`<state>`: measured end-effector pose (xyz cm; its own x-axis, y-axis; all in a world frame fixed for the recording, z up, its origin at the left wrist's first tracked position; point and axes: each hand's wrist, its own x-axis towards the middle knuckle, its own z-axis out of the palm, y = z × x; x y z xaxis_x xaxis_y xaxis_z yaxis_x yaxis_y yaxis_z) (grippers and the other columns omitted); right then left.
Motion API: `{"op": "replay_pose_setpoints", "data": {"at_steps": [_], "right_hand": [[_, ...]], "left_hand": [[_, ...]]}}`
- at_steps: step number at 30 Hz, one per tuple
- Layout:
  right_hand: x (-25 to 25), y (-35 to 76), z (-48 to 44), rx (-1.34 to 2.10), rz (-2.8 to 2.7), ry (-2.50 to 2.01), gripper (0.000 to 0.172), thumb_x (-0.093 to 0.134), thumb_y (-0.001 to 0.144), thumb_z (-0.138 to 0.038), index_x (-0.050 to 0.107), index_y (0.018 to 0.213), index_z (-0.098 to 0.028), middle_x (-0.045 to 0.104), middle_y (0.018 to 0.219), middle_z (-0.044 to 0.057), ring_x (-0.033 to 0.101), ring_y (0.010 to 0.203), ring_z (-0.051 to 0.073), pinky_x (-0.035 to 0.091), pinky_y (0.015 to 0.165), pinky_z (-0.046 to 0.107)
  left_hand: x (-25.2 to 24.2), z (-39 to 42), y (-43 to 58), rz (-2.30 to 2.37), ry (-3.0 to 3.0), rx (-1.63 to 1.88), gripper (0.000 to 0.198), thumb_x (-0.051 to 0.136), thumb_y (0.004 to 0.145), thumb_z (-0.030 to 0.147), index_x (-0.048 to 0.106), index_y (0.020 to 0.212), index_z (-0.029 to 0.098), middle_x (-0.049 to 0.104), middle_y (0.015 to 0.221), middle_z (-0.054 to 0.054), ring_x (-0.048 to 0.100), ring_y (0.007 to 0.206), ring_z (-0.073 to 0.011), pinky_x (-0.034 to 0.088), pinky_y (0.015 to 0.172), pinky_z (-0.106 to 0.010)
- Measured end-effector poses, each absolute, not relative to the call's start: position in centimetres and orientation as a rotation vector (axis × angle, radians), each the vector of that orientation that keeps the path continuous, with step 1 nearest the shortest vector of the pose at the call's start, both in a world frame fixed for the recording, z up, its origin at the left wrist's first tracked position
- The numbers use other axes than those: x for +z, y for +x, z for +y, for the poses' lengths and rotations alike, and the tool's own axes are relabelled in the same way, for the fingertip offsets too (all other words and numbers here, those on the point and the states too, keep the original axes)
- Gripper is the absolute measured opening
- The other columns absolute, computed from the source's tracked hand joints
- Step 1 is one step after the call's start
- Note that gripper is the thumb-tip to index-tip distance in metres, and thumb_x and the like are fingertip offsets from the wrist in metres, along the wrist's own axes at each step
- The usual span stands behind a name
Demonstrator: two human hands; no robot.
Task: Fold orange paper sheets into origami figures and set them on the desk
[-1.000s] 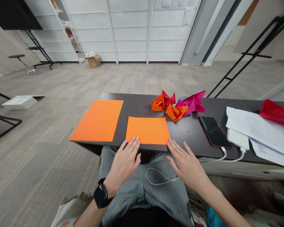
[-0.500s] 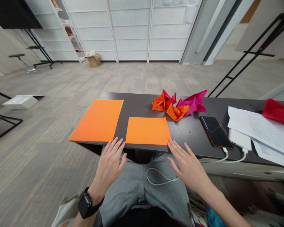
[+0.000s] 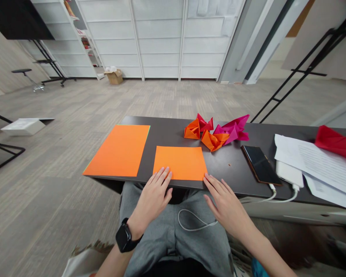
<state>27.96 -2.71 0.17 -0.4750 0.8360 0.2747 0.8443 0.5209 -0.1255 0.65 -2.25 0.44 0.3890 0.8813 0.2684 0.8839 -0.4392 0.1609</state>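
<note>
A folded-looking orange sheet of paper (image 3: 180,161) lies flat at the front edge of the dark table (image 3: 167,130). My left hand (image 3: 157,192) rests its fingertips on the sheet's near left part, fingers stretched out. At the near right corner, the fingertips of my right hand (image 3: 222,200) touch the paper, with the fingers extended and the thumb apart. Neither hand grips anything. To the left lies a larger orange paper stack (image 3: 119,150) with a thin green edge showing.
Folded paper shapes in orange (image 3: 215,140), red (image 3: 205,123) and magenta (image 3: 235,129) stand at the back. On the right are a phone (image 3: 261,163), a white power bank (image 3: 290,173) with cables, printed sheets (image 3: 314,154) and a red item (image 3: 337,142).
My left hand has moved right, from the gap beside the paper stack onto the smaller orange sheet. My right hand stays at the sheet's near right corner. The view has tilted slightly.
</note>
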Motion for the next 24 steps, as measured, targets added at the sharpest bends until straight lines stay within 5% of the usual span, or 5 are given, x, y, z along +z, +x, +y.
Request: {"op": "replay_pose_setpoints", "data": {"at_steps": [6, 13, 19, 24], "right_hand": [[1.0, 28.4, 1.0, 0.200, -2.140, -1.453, 0.030, 0.036, 0.101, -0.026, 0.053, 0.124, -0.018, 0.065, 0.119, 0.013, 0.062, 0.113, 0.024, 0.052, 0.096, 0.039], [-0.1, 28.5, 3.4, 0.015, -2.146, -1.551, 0.032, 0.035, 0.101, -0.025, 0.059, 0.121, -0.019, 0.063, 0.129, 0.013, 0.058, 0.120, 0.025, 0.044, 0.102, 0.045], [0.0, 28.6, 3.0, -0.019, -2.396, -1.431, 0.043, 0.029, 0.104, -0.030, 0.055, 0.138, -0.027, 0.052, 0.150, 0.006, 0.038, 0.145, 0.024, 0.036, 0.110, 0.052], [0.7, 28.9, 2.7, 0.059, -2.410, -1.409, 0.042, 0.030, 0.105, -0.034, 0.059, 0.135, -0.026, 0.061, 0.141, 0.007, 0.050, 0.135, 0.023, 0.039, 0.107, 0.051]], "left_hand": [[-0.4, -2.6, 0.2, -1.621, -2.605, -0.544, 0.050, 0.052, 0.092, 0.018, 0.049, 0.141, 0.012, 0.048, 0.152, -0.014, 0.044, 0.142, -0.0269, 0.042, 0.115, -0.046], [-1.1, -2.4, 0.3, -1.579, -2.569, -0.599, 0.052, 0.051, 0.088, 0.012, 0.050, 0.140, 0.012, 0.049, 0.151, -0.013, 0.045, 0.141, -0.0280, 0.041, 0.115, -0.047], [-0.9, -2.5, 0.3, -1.596, -2.560, -0.613, 0.051, 0.054, 0.087, 0.014, 0.052, 0.138, 0.013, 0.052, 0.149, -0.012, 0.046, 0.140, -0.0271, 0.041, 0.114, -0.044], [-0.7, -2.0, -0.1, -1.602, -2.535, -0.639, 0.040, 0.057, 0.088, 0.019, 0.058, 0.128, 0.013, 0.059, 0.141, -0.013, 0.052, 0.133, -0.0270, 0.043, 0.110, -0.044]]}}
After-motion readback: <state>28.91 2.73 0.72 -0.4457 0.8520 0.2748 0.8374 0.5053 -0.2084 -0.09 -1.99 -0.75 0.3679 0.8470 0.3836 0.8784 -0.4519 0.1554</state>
